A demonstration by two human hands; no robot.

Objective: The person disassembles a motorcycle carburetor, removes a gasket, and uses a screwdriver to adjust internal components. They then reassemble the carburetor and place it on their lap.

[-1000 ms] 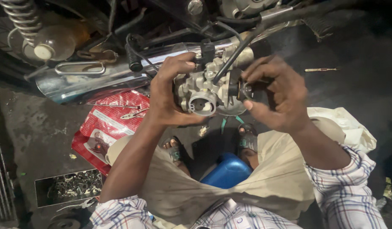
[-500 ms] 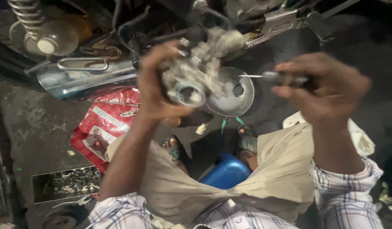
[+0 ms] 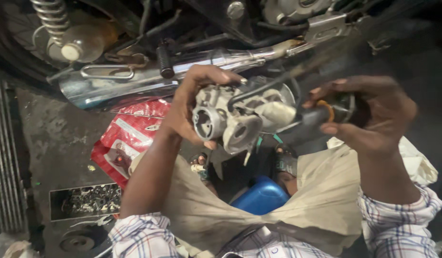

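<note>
While the left hand (image 3: 190,107) grips the grey metal carburetor (image 3: 235,117) up at chest height, its round bore turned toward the face for inspection, the right hand (image 3: 369,114) closes round a dark-handled screwdriver (image 3: 326,112), its tip at the carburetor's side; behind hangs a chrome exhaust pipe (image 3: 135,83); below the knees sits a blue container (image 3: 261,196).

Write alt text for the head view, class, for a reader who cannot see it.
A squatting person's left hand holds a grey metal carburettor while the right hand grips a dark tool handle against it. A motorcycle's chrome exhaust pipe lies behind, a blue container below.
</note>
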